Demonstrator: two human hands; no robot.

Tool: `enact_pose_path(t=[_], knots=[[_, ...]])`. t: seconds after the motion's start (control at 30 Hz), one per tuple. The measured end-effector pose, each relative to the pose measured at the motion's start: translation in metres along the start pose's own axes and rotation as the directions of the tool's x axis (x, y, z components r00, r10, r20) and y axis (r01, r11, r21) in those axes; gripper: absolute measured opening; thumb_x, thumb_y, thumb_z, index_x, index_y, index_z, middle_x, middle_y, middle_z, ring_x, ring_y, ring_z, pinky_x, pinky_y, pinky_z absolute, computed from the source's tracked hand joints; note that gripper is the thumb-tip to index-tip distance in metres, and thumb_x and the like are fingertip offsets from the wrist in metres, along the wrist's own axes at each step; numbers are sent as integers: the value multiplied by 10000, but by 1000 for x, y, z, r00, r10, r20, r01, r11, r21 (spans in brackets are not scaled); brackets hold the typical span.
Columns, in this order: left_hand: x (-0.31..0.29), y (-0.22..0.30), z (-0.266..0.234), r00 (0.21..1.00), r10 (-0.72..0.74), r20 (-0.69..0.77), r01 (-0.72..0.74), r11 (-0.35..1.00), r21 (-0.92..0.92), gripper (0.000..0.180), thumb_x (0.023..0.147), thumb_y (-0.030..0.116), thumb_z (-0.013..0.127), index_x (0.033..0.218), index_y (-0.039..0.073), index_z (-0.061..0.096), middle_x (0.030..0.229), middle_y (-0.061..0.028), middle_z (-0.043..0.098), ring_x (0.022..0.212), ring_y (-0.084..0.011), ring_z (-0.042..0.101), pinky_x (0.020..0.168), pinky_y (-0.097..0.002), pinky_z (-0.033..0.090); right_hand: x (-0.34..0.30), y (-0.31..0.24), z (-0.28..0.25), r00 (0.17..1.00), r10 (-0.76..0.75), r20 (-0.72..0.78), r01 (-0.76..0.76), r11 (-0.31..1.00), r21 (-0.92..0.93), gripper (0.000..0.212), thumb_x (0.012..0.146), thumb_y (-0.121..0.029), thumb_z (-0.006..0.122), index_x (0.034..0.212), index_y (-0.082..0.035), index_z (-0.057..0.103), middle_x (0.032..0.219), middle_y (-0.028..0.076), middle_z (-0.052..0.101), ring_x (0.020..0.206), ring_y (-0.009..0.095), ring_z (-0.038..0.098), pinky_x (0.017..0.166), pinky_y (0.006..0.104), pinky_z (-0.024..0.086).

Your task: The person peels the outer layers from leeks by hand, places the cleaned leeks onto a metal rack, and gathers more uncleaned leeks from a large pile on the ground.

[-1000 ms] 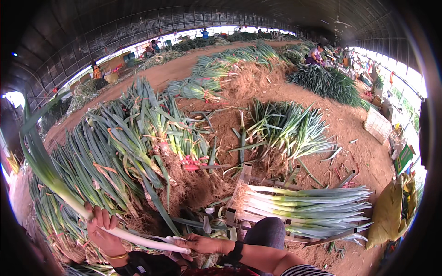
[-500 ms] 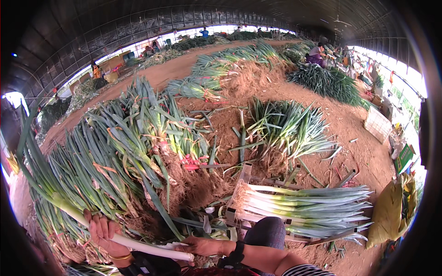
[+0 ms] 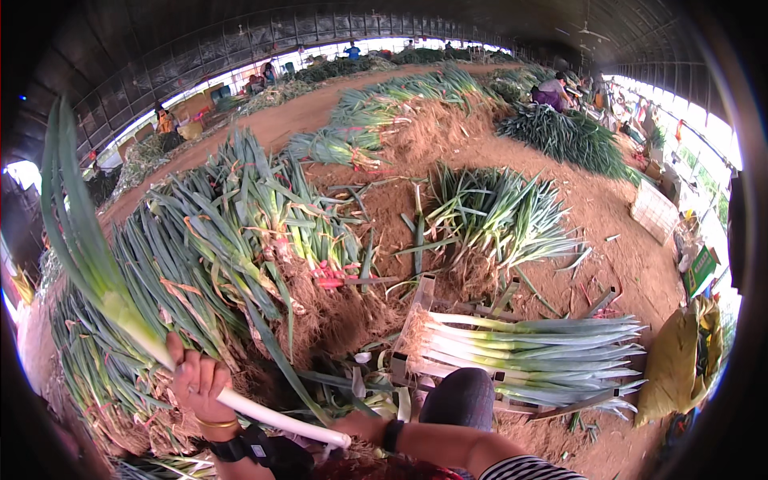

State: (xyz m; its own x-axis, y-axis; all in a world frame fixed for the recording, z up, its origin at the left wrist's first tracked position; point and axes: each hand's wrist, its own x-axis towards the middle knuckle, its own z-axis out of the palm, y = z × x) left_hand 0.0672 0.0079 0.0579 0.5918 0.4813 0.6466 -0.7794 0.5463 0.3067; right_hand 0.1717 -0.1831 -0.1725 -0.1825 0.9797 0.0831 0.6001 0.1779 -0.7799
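A long leek (image 3: 280, 422) slants across the lower left, its green leaves fanned upward and its white shank pointing to the lower middle. Around the shank, the fingers of my left hand (image 3: 200, 386) are closed. My right hand (image 3: 362, 427) is beside the cut-looking white end, its fingers blurred and partly hidden, so what they hold does not show. Right of my knee, a row of clean leeks (image 3: 520, 352) lies in a low frame (image 3: 422, 300), roots to the left. Unpeeled leeks (image 3: 184, 280) with brown roots are heaped just beyond my left hand.
A red-handled knife (image 3: 368, 281) lies by the heap's roots. Another leek bundle (image 3: 496, 220) rests on the soil ahead. At right are a yellow sack (image 3: 676, 364), a green box (image 3: 701, 270) and a white crate (image 3: 654, 212). A person (image 3: 552, 92) sits farther back among more piles.
My left hand has risen slightly and moved right, tilting the leek's leaves more upright. My right hand has shifted a little right, away from the shank.
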Motion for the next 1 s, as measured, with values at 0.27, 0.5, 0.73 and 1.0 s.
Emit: enact_pose_path(t=[0.27, 0.5, 0.73, 1.0], knots=[[22, -54, 28, 844, -474, -250, 535, 773, 340, 271, 739, -133, 461, 767, 118, 360, 459, -9, 347, 335, -109, 336, 315, -254, 274, -55, -76, -195, 713, -181, -677, -293, 800, -523, 508, 764, -296, 637, 1230, -134, 513, 935, 71, 611, 743, 226, 609, 643, 345, 510], [33, -177, 42, 838, -524, 151, 89, 404, 911, 134, 792, 28, 596, 914, 35, 539, 748, -56, 570, 654, -187, 573, 569, -313, 474, -92, -193, -259, 830, -483, -280, -198, 213, -957, 412, 749, -203, 552, 1161, -203, 557, 1212, -20, 529, 1199, 153, 444, 1035, 355, 320], [15, -273, 72, 567, -791, 229, -397, -19, 918, 375, 818, 358, 608, 1064, 94, 509, 910, -157, 611, 784, -346, 605, 664, -426, 480, -194, -147, -284, 724, 452, -521, -666, 263, -698, 262, 666, -156, 691, 924, -144, 648, 769, 43, 658, 746, 221, 634, 801, 369, 468], [-13, -328, -18, 501, -805, 317, -524, 10, 852, 283, 856, 283, 553, 1074, 104, 534, 1027, -78, 585, 981, -262, 533, 907, -384, 334, -351, -128, -245, 316, 599, -736, -931, 46, -362, 247, 626, -102, 669, 871, -120, 666, 774, 107, 644, 737, 289, 627, 709, 389, 489]])
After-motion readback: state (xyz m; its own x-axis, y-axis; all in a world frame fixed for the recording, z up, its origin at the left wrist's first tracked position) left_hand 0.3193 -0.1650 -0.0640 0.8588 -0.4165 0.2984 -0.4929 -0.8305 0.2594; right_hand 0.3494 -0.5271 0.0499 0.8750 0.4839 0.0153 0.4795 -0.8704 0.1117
